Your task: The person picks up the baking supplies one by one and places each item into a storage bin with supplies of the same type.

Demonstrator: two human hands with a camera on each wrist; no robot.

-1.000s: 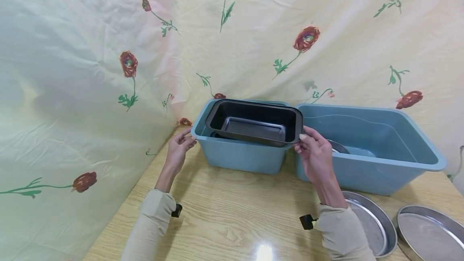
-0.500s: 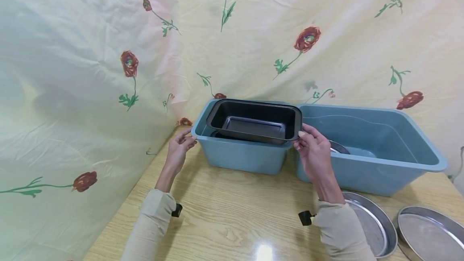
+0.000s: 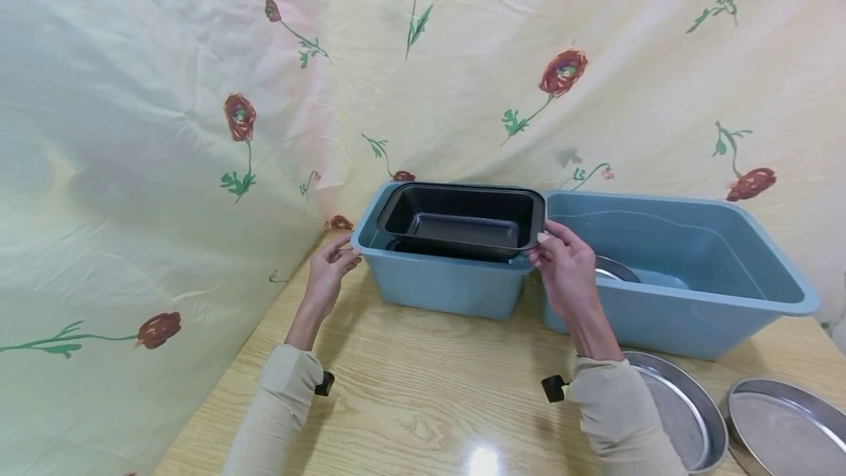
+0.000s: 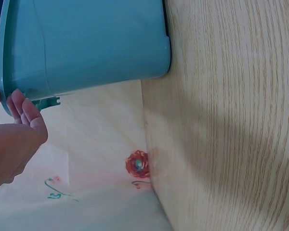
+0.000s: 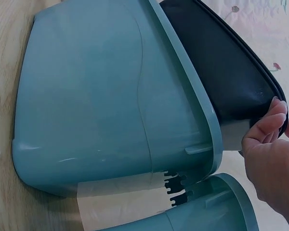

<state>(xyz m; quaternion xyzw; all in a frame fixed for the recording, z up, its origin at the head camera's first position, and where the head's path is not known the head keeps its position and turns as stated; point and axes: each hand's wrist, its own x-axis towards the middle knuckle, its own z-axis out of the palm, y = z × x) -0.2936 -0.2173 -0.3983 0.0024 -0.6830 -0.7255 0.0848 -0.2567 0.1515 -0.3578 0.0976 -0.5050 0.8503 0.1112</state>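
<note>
Black loaf pan (image 3: 463,230) is held over the mouth of the left blue bin (image 3: 443,289), near the back left corner of the table (image 3: 423,388). Its right end is pinched by the right hand (image 3: 568,274), with the thumb on the rim and the fingers curled beneath. That end is raised above the bin; whether the bin's rim is touched by the pan cannot be told. By the left hand (image 3: 326,274), the bin's left rim is gripped between thumb and fingers. Below the pan, a dark shape (image 3: 399,247) is partly seen inside the bin; what it is cannot be told.

Just beside, toward the back right corner, the right blue bin (image 3: 674,322) is set, and in it a round metal pan (image 3: 615,269) is partly seen. Along the table's right edge, two metal trays (image 3: 674,406) are placed side by side. Behind the back edge, a flowered cloth (image 3: 456,94) is hung.
</note>
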